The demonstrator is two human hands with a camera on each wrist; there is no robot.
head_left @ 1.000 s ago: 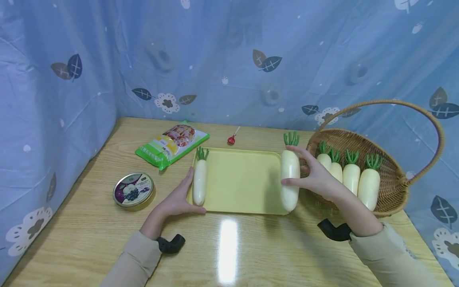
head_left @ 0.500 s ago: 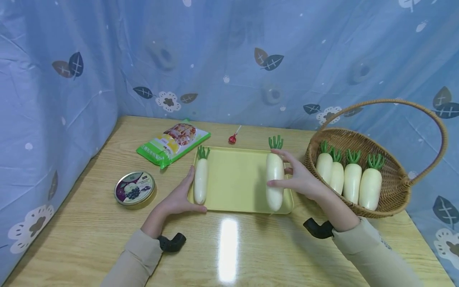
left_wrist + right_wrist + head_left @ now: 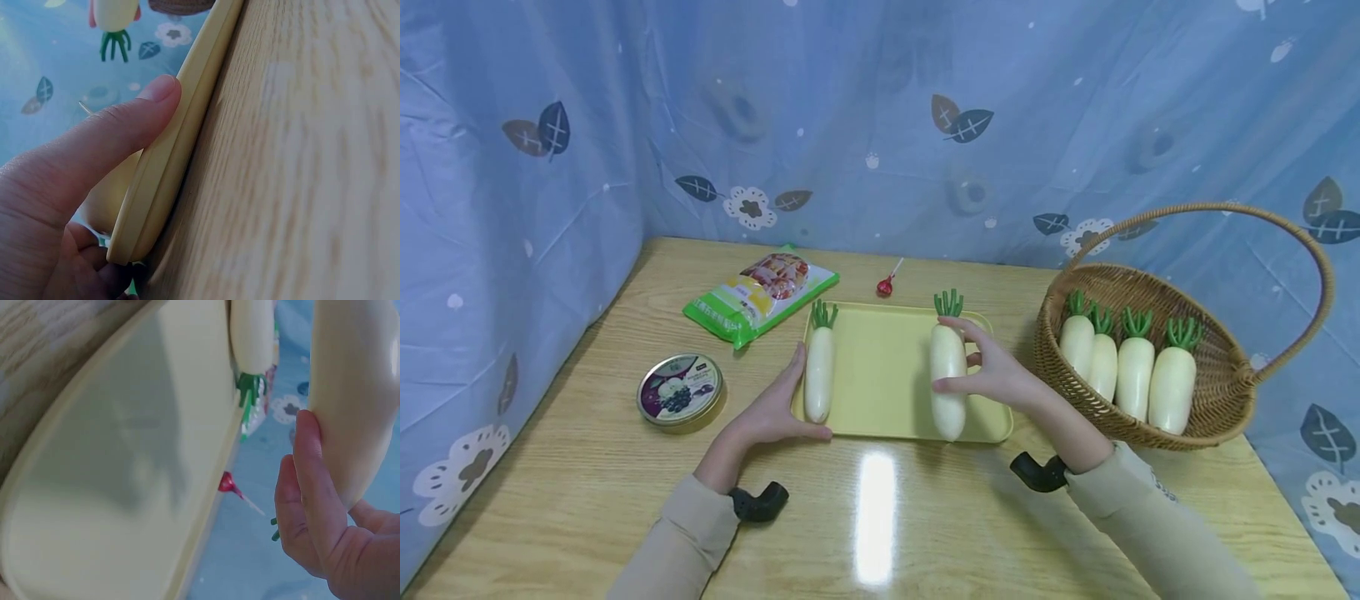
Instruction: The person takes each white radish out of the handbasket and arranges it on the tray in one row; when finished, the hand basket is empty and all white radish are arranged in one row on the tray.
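Note:
In the head view my right hand [image 3: 988,371] grips a white radish [image 3: 948,358] with green stalks, held above the right half of a yellow tray [image 3: 880,392]. The right wrist view shows that radish [image 3: 353,375] raised over the tray, its shadow falling on the tray floor. My left hand [image 3: 771,408] holds the tray's near left corner. In the left wrist view the left thumb [image 3: 140,112] lies on the tray rim [image 3: 181,119], with the other fingers bent at the corner. A slimmer radish [image 3: 819,375] lies along the tray's left side, stalks away from me.
A wicker basket [image 3: 1221,417] with a tall handle stands at the right, several radishes [image 3: 1135,379] inside. Behind the tray lies a red lollipop [image 3: 884,287]. A green food packet [image 3: 760,296] and a round tin [image 3: 679,392] are at the left. Blue curtain [image 3: 820,100] hangs behind.
My right hand has carried the radish leftward, from the tray's right edge to over its right half. The left hand has stayed at the tray's corner.

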